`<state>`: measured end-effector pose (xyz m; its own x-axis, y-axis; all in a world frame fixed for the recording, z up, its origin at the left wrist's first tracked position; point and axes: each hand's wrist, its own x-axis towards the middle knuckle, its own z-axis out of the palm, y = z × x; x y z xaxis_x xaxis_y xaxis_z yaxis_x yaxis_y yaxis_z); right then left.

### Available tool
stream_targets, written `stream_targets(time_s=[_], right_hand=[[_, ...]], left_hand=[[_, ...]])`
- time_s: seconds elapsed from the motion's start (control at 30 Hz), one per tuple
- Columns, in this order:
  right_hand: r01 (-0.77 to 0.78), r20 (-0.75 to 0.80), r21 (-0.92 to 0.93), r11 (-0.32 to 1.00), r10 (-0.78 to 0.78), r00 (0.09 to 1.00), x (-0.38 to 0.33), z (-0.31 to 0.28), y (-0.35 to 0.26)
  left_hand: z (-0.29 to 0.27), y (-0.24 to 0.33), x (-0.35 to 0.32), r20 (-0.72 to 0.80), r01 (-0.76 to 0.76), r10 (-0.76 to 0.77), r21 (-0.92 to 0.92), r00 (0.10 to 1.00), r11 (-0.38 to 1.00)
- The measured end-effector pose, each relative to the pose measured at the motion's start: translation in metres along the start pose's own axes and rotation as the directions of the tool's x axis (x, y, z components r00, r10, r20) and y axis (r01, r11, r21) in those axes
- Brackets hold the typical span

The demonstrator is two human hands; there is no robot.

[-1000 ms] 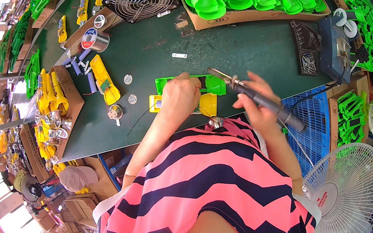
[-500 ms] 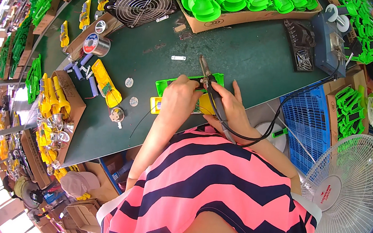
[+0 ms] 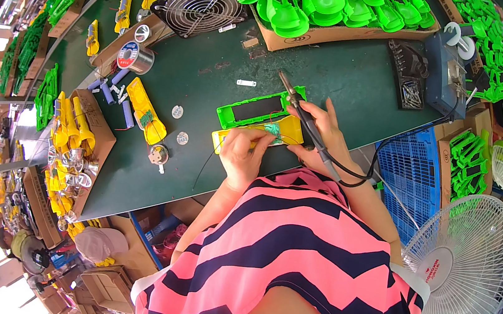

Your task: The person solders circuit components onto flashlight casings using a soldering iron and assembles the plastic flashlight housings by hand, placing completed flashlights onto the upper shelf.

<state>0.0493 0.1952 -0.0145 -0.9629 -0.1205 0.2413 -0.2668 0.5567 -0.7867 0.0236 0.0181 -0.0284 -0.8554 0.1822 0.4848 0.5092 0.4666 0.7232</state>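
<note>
My right hand (image 3: pixel 327 135) grips a soldering iron (image 3: pixel 307 121), its tip pointing up and away over the bench. Under the iron lies a yellow plastic housing (image 3: pixel 293 128) with a small green circuit board (image 3: pixel 272 129) and thin wires. The thumb and forefinger of my left hand (image 3: pixel 243 156) pinch together at the board; what lies between them is too small to make out. A dark thin wire (image 3: pixel 205 163) trails off the housing's left end. Just beyond the housing is a green plastic frame (image 3: pixel 227 117) with a dark panel inside, touched by neither hand.
Left on the bench are another yellow housing (image 3: pixel 140 102), a solder spool (image 3: pixel 135 58) and blue cylindrical cells (image 3: pixel 127 115). A black fan (image 3: pixel 200 9) and a cardboard box (image 3: pixel 316 36) of green parts stand behind. At right, a blue soldering station (image 3: pixel 444 74) feeds the iron's cable.
My left hand has come off the green frame and moved nearer me, down to the yellow housing's board. More of the frame and board shows. The soldering iron stays in my right hand.
</note>
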Motion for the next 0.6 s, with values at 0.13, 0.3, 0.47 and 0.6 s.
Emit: stream_targets(time_s=[0.13,0.3,0.47,0.6], right_hand=[[0.033,-0.171,0.003,0.999,-0.032,0.985,-0.017,0.000,0.001],[0.040,-0.204,-0.126,0.991,-0.065,0.977,-0.046,-0.015,-0.015],[0.132,-0.512,0.228,0.965,0.003,0.859,-0.060,0.014,0.001],[-0.057,-0.443,0.551,0.833,0.349,0.826,-0.061,0.025,0.003]], left_hand=[[-0.006,0.002,0.008,0.089,-0.220,0.211,0.108,0.973,0.969],[-0.015,0.009,0.008,0.142,0.051,-0.059,0.054,0.988,0.997],[-0.015,0.009,0.014,0.216,0.075,-0.085,0.050,0.973,0.996],[-0.015,0.008,0.017,0.255,0.097,-0.117,0.087,0.960,0.991]])
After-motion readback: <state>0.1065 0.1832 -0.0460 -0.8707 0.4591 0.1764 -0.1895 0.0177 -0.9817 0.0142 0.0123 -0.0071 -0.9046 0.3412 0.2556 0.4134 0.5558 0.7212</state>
